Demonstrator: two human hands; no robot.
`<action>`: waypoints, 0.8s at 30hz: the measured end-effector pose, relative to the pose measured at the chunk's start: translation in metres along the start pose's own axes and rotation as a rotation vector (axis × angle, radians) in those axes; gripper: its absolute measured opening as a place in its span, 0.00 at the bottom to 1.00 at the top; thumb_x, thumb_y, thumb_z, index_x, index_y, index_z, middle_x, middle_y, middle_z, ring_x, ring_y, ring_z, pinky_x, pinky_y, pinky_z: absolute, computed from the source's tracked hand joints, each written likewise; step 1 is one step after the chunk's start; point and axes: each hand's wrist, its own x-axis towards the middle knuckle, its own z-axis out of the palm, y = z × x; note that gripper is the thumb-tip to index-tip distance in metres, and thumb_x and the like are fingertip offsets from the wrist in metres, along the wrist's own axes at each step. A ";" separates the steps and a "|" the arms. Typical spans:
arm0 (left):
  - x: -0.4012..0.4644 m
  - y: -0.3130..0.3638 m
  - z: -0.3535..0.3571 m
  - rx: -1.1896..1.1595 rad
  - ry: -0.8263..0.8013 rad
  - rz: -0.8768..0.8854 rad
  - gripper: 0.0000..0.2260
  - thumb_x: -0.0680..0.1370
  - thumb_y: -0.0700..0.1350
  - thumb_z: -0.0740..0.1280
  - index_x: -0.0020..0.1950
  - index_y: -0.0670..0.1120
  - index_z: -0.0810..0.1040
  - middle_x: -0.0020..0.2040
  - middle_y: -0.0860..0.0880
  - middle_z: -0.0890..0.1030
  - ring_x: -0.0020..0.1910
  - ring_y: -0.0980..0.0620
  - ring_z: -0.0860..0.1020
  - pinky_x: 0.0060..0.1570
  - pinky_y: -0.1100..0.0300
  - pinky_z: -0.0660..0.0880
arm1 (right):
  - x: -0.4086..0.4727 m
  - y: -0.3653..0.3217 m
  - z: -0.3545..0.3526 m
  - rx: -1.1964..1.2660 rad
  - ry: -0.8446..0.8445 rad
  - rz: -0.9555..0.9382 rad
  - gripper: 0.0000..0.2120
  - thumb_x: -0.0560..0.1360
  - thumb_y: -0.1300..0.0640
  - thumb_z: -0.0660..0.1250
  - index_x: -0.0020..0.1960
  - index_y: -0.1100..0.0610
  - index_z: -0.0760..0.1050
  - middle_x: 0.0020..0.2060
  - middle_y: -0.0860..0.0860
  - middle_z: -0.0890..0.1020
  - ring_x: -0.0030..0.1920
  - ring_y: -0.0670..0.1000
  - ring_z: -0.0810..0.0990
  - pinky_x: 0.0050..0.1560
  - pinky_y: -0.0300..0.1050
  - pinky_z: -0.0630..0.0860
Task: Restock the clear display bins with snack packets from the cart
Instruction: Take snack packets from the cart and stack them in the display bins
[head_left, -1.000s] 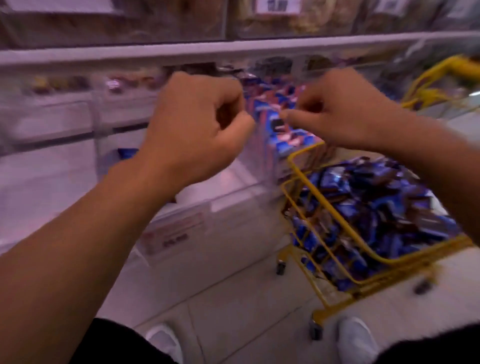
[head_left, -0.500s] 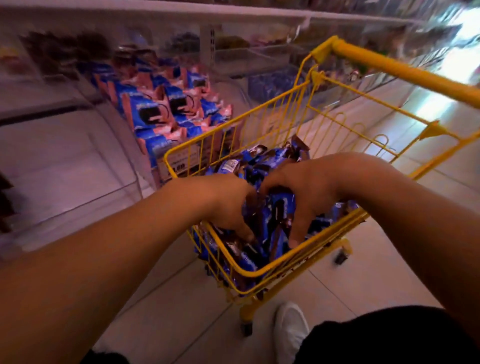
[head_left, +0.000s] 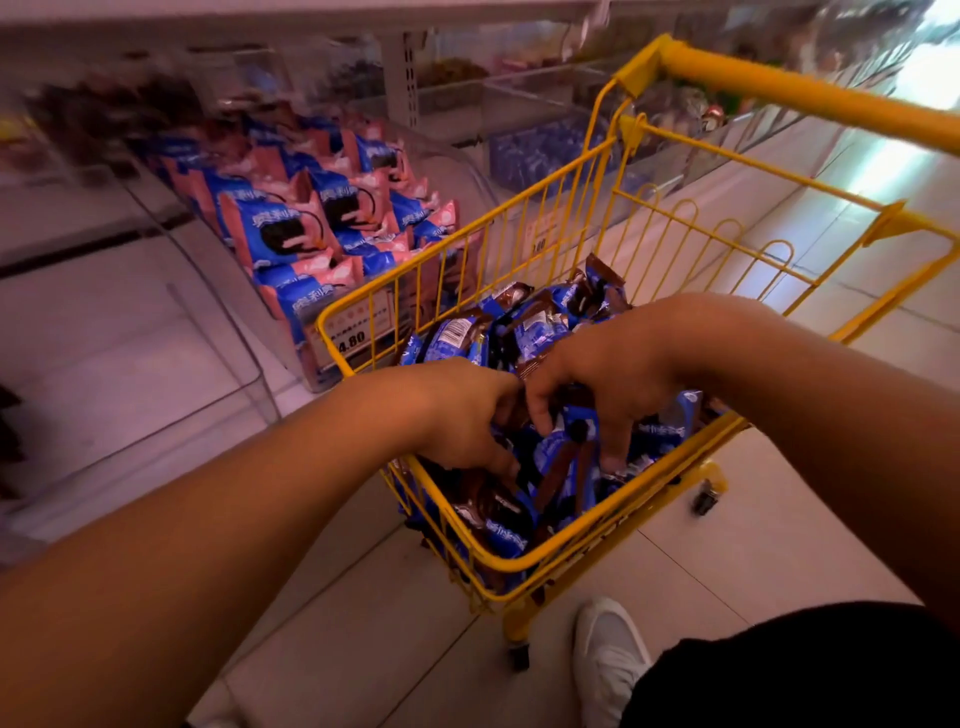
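Both hands were down in the yellow cart (head_left: 540, 558) at near centre, left hand (head_left: 467, 415) and right hand (head_left: 602, 374) side by side with fingers curled into the heaped blue-and-brown snack packets (head_left: 558, 462), grasping them, while the clear display bin (head_left: 228, 322) of blue-and-pink packets (head_left: 291, 228) stood far left.

Bare forearms without sleeves, black trousers (head_left: 810, 670), and a white shoe (head_left: 605, 654) with a rounded toe.

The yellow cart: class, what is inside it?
Blue-and-brown snack packets fill the yellow cart, with both hands, left and right, reaching in. Packets beneath the hands and the cart's bottom are hidden.
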 end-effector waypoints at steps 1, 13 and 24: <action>-0.001 -0.001 0.000 -0.014 0.014 0.006 0.18 0.73 0.59 0.73 0.54 0.53 0.70 0.44 0.55 0.73 0.41 0.53 0.73 0.34 0.59 0.67 | 0.001 0.000 0.002 -0.019 -0.015 -0.002 0.27 0.64 0.58 0.82 0.57 0.44 0.75 0.60 0.50 0.77 0.57 0.56 0.81 0.59 0.59 0.79; -0.035 -0.033 -0.031 -0.850 0.382 -0.067 0.20 0.73 0.36 0.73 0.59 0.55 0.75 0.52 0.53 0.79 0.46 0.56 0.80 0.39 0.60 0.83 | -0.002 0.015 0.004 0.310 0.143 -0.041 0.14 0.72 0.50 0.76 0.55 0.52 0.80 0.52 0.53 0.81 0.48 0.58 0.83 0.42 0.50 0.84; -0.040 -0.036 -0.027 -1.095 0.403 -0.071 0.17 0.75 0.36 0.72 0.63 0.41 0.77 0.50 0.44 0.86 0.47 0.48 0.85 0.53 0.56 0.81 | -0.025 0.034 0.000 0.946 0.403 -0.230 0.18 0.71 0.49 0.73 0.54 0.61 0.82 0.50 0.60 0.85 0.51 0.58 0.85 0.42 0.46 0.81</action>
